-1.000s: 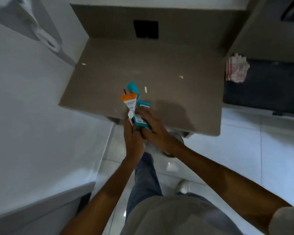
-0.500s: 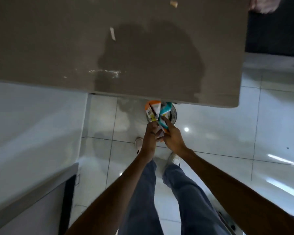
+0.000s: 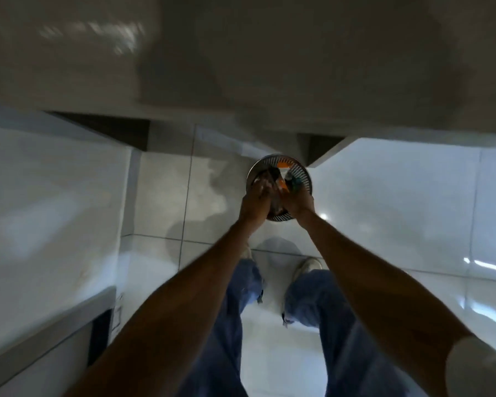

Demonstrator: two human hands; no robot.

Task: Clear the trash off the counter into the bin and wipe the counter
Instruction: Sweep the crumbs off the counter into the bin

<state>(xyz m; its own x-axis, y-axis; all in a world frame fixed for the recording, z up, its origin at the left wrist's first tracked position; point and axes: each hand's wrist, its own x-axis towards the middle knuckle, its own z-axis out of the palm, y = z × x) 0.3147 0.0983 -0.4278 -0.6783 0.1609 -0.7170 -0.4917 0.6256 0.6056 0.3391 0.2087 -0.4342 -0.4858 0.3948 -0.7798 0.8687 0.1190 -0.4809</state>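
I am looking straight down. Both my arms reach out over the bin point(image 3: 304, 174), a round metal one with holes in its wall. It stands on the white floor point(image 3: 384, 202), just under the front edge of the counter point(image 3: 269, 67).

My left hand point(image 3: 254, 203) is over the left side of the bin's mouth. Its fingers point(image 3: 259, 186) are curled in, but the picture is too blurry for me to tell if they hold anything.

My right hand point(image 3: 298, 203) is over the right side of the bin. It is closed around the trash point(image 3: 284, 179), some orange and teal wrappers. The wrappers poke out past my fingers and sit right in the mouth of the bin. I cannot tell if they touch the bin.

My two hands are close together, almost touching.

Below my arms I see my blue jeans point(image 3: 312, 296) and my pale shoes point(image 3: 307, 266) on the floor tiles.
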